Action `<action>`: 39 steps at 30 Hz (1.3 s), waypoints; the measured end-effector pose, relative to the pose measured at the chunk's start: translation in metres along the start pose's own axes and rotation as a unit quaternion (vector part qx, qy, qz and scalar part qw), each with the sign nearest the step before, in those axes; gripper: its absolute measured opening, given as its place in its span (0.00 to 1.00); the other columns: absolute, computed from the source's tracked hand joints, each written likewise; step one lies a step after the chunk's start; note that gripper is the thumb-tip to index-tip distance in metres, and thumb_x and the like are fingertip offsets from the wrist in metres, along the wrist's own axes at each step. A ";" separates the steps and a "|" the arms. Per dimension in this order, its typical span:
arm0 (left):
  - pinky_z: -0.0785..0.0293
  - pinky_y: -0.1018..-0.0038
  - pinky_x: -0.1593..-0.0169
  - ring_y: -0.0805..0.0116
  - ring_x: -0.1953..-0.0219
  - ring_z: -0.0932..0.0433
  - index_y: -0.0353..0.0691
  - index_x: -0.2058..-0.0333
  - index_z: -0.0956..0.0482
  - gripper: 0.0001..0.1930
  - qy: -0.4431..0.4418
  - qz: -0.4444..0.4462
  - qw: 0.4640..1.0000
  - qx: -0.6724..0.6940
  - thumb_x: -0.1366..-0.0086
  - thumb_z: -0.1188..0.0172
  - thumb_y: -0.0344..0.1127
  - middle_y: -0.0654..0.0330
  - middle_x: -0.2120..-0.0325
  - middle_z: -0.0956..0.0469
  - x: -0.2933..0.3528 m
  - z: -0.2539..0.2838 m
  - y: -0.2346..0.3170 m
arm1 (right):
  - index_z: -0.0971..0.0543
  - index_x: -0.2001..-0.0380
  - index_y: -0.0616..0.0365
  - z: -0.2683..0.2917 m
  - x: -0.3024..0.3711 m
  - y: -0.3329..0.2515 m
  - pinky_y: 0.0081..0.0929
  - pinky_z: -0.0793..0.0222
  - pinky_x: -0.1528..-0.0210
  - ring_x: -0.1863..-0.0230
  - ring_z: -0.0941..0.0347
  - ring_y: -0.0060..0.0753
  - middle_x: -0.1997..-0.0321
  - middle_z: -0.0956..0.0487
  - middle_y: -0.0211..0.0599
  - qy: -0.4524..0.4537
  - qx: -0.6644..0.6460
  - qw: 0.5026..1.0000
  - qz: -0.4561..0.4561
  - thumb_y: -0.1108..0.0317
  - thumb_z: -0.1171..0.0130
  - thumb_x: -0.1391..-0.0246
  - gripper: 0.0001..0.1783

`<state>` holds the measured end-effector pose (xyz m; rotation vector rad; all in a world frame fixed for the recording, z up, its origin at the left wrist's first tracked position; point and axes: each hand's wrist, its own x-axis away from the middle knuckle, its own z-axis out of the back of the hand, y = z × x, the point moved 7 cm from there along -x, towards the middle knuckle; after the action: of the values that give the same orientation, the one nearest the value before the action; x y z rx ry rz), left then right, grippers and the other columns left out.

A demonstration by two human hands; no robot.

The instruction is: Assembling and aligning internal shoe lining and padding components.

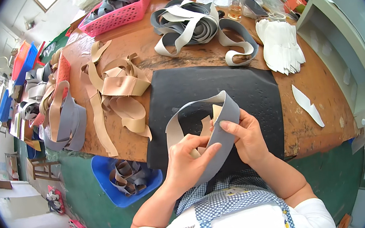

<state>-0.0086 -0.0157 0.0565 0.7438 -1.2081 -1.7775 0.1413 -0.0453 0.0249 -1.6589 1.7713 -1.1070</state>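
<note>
Both my hands grip one wide strip [228, 109], grey on its outer face and beige inside, which curves round in a loop above the black mat [175, 85]. My left hand [188, 160] pinches the strip's lower stretch between thumb and fingers. On the right, my right hand [248, 136] has its thumb pressed flat on the grey face, with the fingers behind it. A pale yellow-beige piece [216, 111] shows inside the loop near my right fingers; how it joins the strip is hidden.
Beige strips [125, 82] lie left of the mat, grey-and-white coiled strips [190, 23] beyond it. White cut pieces [279, 44] are stacked at right, near a single white piece [307, 105]. A pink basket [119, 17], glass jar [237, 0] and grey machine [342, 50] border the table; a blue bin [124, 199] sits below.
</note>
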 end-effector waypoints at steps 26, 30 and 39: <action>0.24 0.82 0.65 0.81 0.70 0.21 0.31 0.65 0.17 0.09 -0.055 0.096 0.993 0.027 0.39 0.33 0.33 0.61 0.74 0.16 0.007 -0.009 -0.015 | 0.25 0.50 0.62 0.007 0.001 0.001 0.34 0.22 0.49 0.53 0.20 0.36 0.54 0.19 0.45 0.035 -0.039 0.999 -0.009 0.74 0.41 0.43 0.17; 0.25 0.82 0.66 0.81 0.71 0.21 0.31 0.65 0.17 0.08 -0.004 0.043 0.995 0.093 0.38 0.33 0.32 0.61 0.74 0.16 0.005 -0.010 -0.009 | 0.25 0.51 0.62 0.000 0.003 -0.002 0.33 0.22 0.50 0.54 0.20 0.35 0.55 0.18 0.45 0.023 -0.011 1.000 0.002 0.74 0.40 0.44 0.17; 0.23 0.78 0.65 0.75 0.70 0.18 0.32 0.62 0.17 0.11 0.017 0.025 0.997 0.065 0.38 0.34 0.34 0.56 0.73 0.16 0.002 -0.008 -0.010 | 0.21 0.58 0.62 0.004 0.009 0.008 0.27 0.25 0.51 0.59 0.19 0.28 0.62 0.16 0.39 0.040 0.044 0.998 0.017 0.78 0.37 0.47 0.12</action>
<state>-0.0059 -0.0191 0.0440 0.8086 -1.3190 -1.6516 0.1387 -0.0552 0.0178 -1.5471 1.7655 -1.2344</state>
